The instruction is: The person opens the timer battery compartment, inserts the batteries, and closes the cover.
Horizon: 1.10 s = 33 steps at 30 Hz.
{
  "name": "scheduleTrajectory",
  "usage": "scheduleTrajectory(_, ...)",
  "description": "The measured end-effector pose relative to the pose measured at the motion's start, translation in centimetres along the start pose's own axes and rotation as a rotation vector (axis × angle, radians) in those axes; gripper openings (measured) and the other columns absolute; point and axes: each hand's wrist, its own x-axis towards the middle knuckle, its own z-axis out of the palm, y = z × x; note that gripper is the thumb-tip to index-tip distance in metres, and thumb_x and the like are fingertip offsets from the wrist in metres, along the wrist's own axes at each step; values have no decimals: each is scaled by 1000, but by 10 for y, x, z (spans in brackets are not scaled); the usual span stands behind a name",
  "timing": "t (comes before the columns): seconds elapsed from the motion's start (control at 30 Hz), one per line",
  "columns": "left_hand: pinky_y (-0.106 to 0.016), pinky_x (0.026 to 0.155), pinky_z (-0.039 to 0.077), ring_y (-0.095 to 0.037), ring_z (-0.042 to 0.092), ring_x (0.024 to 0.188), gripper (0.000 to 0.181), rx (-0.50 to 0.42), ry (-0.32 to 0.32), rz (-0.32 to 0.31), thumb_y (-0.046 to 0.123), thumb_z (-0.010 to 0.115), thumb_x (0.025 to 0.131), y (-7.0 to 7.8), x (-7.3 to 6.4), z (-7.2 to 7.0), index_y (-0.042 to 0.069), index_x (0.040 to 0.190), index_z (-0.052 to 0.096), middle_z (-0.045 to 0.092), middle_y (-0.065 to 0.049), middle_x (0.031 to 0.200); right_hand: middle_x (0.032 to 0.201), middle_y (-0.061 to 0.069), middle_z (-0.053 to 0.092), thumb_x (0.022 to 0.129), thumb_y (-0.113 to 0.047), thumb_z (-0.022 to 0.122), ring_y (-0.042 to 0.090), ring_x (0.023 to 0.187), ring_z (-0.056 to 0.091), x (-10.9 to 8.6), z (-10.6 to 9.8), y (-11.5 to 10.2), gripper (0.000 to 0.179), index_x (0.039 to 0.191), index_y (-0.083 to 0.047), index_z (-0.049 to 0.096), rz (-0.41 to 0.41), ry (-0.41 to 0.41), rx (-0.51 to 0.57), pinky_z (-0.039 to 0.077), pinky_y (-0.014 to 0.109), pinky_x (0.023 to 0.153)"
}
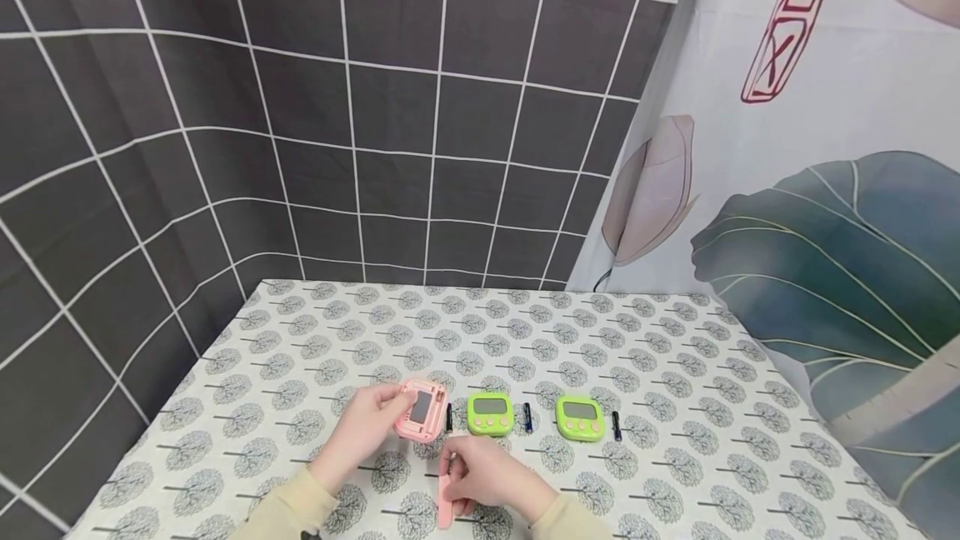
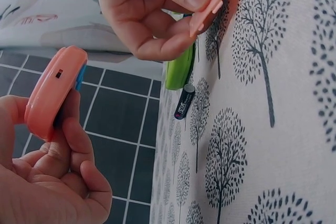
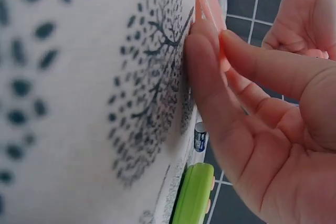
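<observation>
My left hand (image 1: pixel 365 427) grips a pink digital timer (image 1: pixel 404 426) by its left edge, held over the table with its back, bearing a dark rectangle, facing up. In the left wrist view the pink timer (image 2: pixel 46 95) appears edge-on, thumb on one side and curled fingers on the other. My right hand (image 1: pixel 487 473), nearer the front edge, pinches a slim pink cover (image 1: pixel 446 513) between thumb and fingers. Seen from the right wrist, the cover (image 3: pixel 212 9) stands on edge close to the cloth. Just beyond both hands lies a dark AAA-size battery (image 1: pixel 449 417).
Two green timers (image 1: pixel 490 424) with pink buttons lie face up to the right, the farther green timer (image 1: pixel 580 431) beyond a second battery (image 1: pixel 527 418). A third battery (image 1: pixel 617 427) lies at the row's right end. Tree-patterned cloth (image 1: pixel 675 457) covers the table; a dark grid curtain (image 1: pixel 390 107) hangs behind.
</observation>
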Motion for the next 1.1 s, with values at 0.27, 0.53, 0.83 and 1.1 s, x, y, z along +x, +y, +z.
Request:
scheduleTrajectory(0.27, -39, 76, 50, -12, 56, 69, 29, 16, 0, -6, 20, 58, 91, -1, 0, -1, -1, 109, 66, 70, -2, 85, 51, -4, 48, 74, 6, 71, 4, 36, 46, 4, 3, 1, 24, 78, -11, 55, 19, 16, -137, 45, 21, 38)
scheduleTrajectory(0.53, -27, 64, 43, -13, 45, 62, 32, -6, 7, -14, 24, 60, 91, 0, 2, -3, 1, 112, 66, 70, -4, 88, 49, -4, 49, 70, 7, 72, 4, 35, 46, 6, 4, 0, 23, 75, -9, 57, 38, 26, -159, 45, 21, 38)
scheduleTrajectory(0.83, -22, 48, 36, -9, 35, 50, 29, -1, 10, -24, 23, 59, 90, -2, 2, -4, 3, 110, 67, 65, -1, 77, 50, -2, 51, 76, 5, 67, 6, 36, 46, 5, 2, 2, 19, 79, -10, 55, 26, 42, -80, 46, 23, 37)
scheduleTrajectory(1.1, -27, 67, 45, -11, 49, 68, 31, 14, 13, -15, 23, 60, 91, -2, 0, -4, 2, 113, 65, 70, -7, 100, 54, -3, 51, 77, -6, 73, 8, 40, 50, 12, -10, 6, 19, 90, -7, 59, -3, 164, -138, 42, 20, 39)
